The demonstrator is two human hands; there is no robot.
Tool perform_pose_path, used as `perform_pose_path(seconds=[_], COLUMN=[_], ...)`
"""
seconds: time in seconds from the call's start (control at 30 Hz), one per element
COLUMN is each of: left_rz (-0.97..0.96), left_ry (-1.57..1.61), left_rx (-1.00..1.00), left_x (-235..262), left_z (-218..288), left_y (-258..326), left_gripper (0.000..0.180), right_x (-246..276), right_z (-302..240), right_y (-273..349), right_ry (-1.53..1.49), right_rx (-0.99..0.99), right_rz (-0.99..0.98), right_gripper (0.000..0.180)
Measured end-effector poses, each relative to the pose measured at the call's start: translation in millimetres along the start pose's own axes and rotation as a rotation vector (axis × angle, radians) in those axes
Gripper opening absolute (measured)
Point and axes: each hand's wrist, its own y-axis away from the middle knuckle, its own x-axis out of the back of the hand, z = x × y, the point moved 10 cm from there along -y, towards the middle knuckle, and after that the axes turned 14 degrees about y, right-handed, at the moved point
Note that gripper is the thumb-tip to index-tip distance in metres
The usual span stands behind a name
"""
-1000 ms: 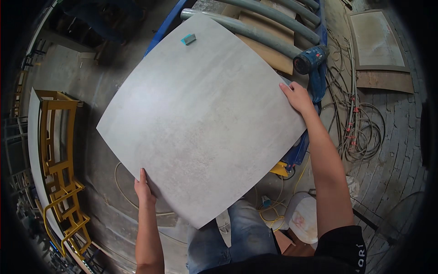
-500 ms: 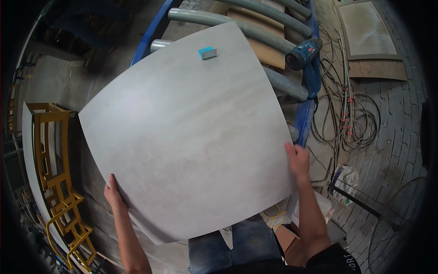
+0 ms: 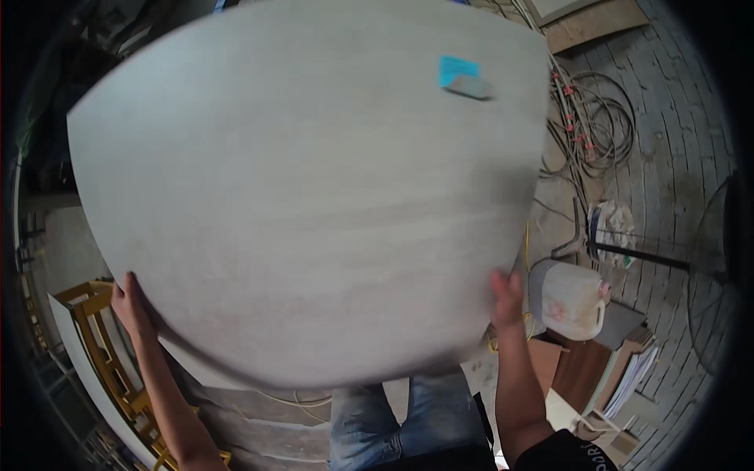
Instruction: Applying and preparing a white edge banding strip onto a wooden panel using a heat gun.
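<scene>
A large pale grey panel (image 3: 314, 204) fills the middle of the view, held up in front of my legs. My left hand (image 3: 132, 306) grips its left edge with the thumb on the upper face. On the opposite edge, my right hand (image 3: 507, 300) is closed around the panel in the same way. The fingers of both hands are largely hidden beneath it. Near the panel's far right corner sticks a bright blue label (image 3: 459, 72), with a loose grey flap lifting from it.
At left stands a yellow metal frame (image 3: 102, 330). On the right are a white plastic jug (image 3: 572, 302), stacked board pieces (image 3: 601, 361), coiled hoses (image 3: 601, 118) by a brick wall (image 3: 675, 141), and a dark fan-like guard (image 3: 711, 275). The panel hides most of what lies beyond.
The panel has come up closer and turned clockwise, now covering the rollers and the blue heat gun. Both hands keep their grip; the left has moved outward. The jug has come into view.
</scene>
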Motion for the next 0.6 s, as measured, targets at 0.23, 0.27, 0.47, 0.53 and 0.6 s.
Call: perform_pose_path(seconds=[0.23, 0.27, 0.47, 0.53, 0.6], left_rz=[-0.231, -0.23, -0.326, -0.4, -0.444], left_ry=[-0.179, -0.182, -0.354, -0.44, -0.491], left_rx=[-0.353, -0.359, -0.468, -0.527, -0.541], left_x=[-125.8, -134.2, -156.7, -189.5, -184.0], left_z=[148.8, 160.4, 190.4, 206.3, 209.6], left_y=[2.6, 3.9, 11.6, 20.2, 11.6], left_gripper=[0.05, 0.05, 0.045, 0.047, 0.047], right_x=[42.5, 36.4, -26.7, -36.8, -52.1], right_z=[58.1, 69.6, 139.6, 144.3, 134.5], right_y=[79.6, 103.1, 249.9, 277.4, 302.8], right_ry=[-0.472, -0.559, -0.696, -0.777, -0.849], right_rx=[0.056, 0.043, -0.311, -0.404, -0.59], right_rz=[0.061, 0.009, -0.123, -0.095, -0.071], right_gripper=[0.054, 0.057, 0.063, 0.062, 0.06])
